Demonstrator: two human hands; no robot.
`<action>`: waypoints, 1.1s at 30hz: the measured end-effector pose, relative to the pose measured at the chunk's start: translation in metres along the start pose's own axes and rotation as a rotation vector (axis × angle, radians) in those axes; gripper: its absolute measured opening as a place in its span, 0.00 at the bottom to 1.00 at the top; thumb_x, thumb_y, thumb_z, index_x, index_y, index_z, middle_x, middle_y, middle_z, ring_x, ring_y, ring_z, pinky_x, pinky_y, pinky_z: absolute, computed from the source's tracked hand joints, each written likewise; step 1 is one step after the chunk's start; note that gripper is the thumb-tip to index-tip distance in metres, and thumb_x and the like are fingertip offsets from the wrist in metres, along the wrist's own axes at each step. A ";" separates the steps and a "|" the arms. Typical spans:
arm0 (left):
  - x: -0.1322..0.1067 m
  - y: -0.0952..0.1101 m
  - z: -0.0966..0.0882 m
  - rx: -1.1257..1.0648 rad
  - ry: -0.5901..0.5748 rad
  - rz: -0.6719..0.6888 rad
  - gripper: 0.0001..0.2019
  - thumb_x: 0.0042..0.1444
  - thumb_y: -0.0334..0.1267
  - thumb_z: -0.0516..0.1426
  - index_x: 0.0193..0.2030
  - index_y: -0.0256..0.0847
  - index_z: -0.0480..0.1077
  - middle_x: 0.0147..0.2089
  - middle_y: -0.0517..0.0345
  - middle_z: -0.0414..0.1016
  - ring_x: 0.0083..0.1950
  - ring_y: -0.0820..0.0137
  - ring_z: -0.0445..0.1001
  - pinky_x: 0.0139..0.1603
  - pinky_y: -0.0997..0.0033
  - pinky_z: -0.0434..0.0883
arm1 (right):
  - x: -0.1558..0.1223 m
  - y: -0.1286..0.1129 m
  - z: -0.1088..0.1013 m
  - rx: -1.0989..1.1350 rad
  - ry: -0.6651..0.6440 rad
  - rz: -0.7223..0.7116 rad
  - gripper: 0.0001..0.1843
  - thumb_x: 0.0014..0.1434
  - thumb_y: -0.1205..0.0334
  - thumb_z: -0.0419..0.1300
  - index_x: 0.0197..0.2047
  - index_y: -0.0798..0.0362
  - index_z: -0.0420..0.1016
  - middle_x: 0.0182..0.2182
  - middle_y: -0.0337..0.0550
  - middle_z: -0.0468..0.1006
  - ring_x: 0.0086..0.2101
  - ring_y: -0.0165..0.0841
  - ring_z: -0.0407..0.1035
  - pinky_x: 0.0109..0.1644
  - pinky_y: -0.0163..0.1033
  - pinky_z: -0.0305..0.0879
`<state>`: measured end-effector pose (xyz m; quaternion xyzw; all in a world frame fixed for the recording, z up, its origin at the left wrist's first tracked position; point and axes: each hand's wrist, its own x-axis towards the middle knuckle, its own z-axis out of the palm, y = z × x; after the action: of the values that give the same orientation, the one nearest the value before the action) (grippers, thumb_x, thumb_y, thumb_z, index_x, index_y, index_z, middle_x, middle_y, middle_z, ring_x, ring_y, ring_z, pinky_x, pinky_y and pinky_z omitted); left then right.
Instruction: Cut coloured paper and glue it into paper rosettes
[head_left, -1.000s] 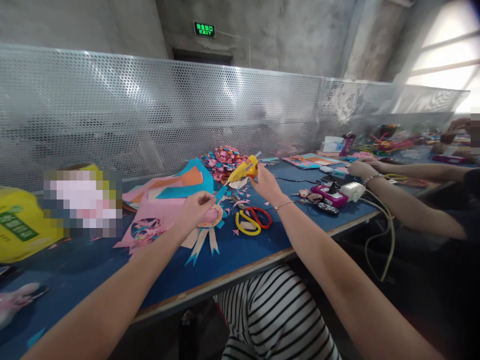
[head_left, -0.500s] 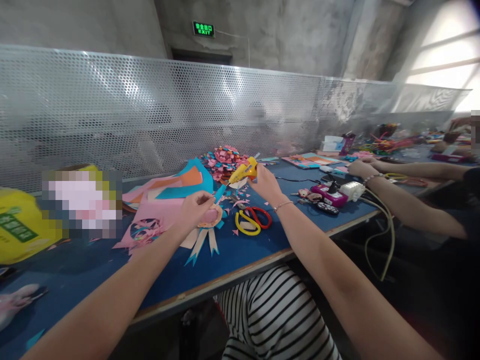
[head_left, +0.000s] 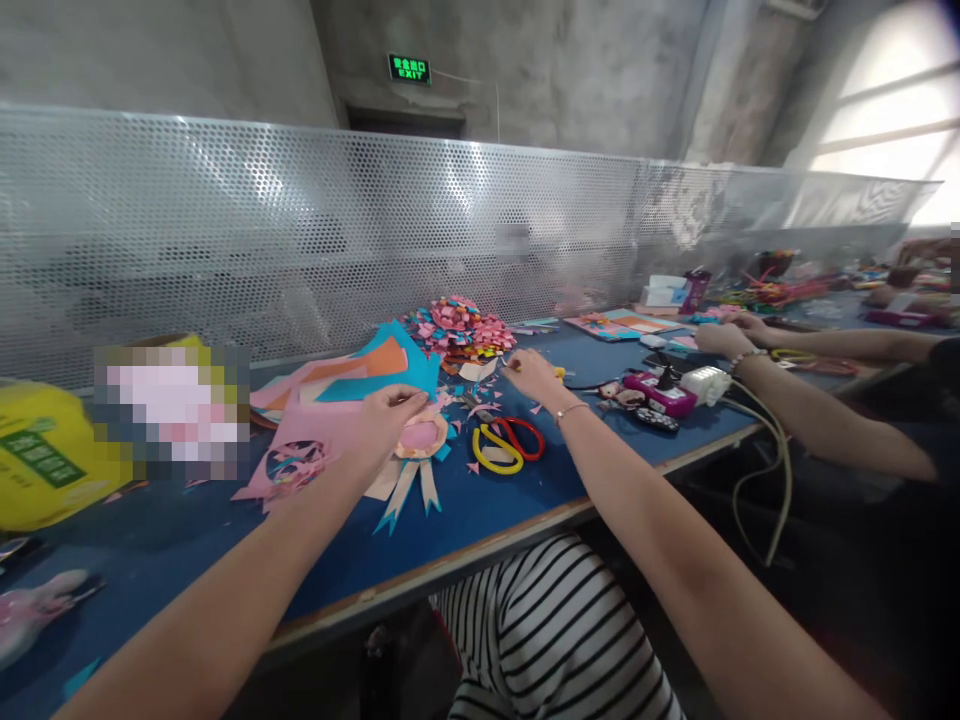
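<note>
Near the middle of the table, my left hand is closed, thumb and fingers pinched at the end of a small blue strip. Just under these fingers lies a rosette badge with a pink centre, a cream ruffled edge and two cream-and-blue forked tails. My right hand is low over the table, wrapped round a yellow glue gun that it mostly hides. Between the hands and closer to me are scissors with one red and one yellow handle loop.
A pile of pink, blue and orange scraps stands behind the hands. Coloured sheets lie to the left, beside a yellow bag. On the right are a power strip, cables and a co-worker's hands. A perforated metal screen runs behind.
My right hand has lowered the glue gun from above the scraps towards the table, turning it over. My left hand stays by the rosette badge, nearly unmoved.
</note>
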<state>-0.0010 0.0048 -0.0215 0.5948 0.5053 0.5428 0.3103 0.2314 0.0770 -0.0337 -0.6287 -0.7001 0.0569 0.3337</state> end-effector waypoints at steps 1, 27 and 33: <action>0.000 0.000 0.000 -0.016 0.000 -0.006 0.17 0.35 0.50 0.63 0.26 0.38 0.72 0.27 0.57 0.74 0.31 0.69 0.70 0.34 0.71 0.65 | -0.002 -0.010 0.003 0.099 -0.027 -0.102 0.08 0.56 0.61 0.53 0.31 0.55 0.70 0.37 0.47 0.73 0.43 0.38 0.66 0.50 0.44 0.60; 0.022 -0.010 -0.028 0.757 -0.048 -0.003 0.18 0.35 0.53 0.60 0.26 0.40 0.66 0.32 0.50 0.73 0.40 0.57 0.71 0.35 0.68 0.64 | -0.008 -0.039 0.037 1.168 -0.290 -0.066 0.16 0.40 0.56 0.64 0.24 0.52 0.59 0.22 0.31 0.62 0.24 0.26 0.64 0.33 0.36 0.67; 0.022 -0.023 -0.028 0.598 -0.361 -0.149 0.16 0.34 0.51 0.59 0.19 0.40 0.63 0.17 0.63 0.62 0.24 0.69 0.65 0.24 0.73 0.57 | -0.006 -0.033 0.036 1.113 -0.269 -0.039 0.14 0.39 0.59 0.63 0.26 0.52 0.61 0.23 0.32 0.65 0.25 0.27 0.67 0.32 0.36 0.66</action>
<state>-0.0360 0.0273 -0.0293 0.7072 0.6208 0.2331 0.2452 0.1841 0.0768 -0.0475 -0.3323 -0.6126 0.4903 0.5233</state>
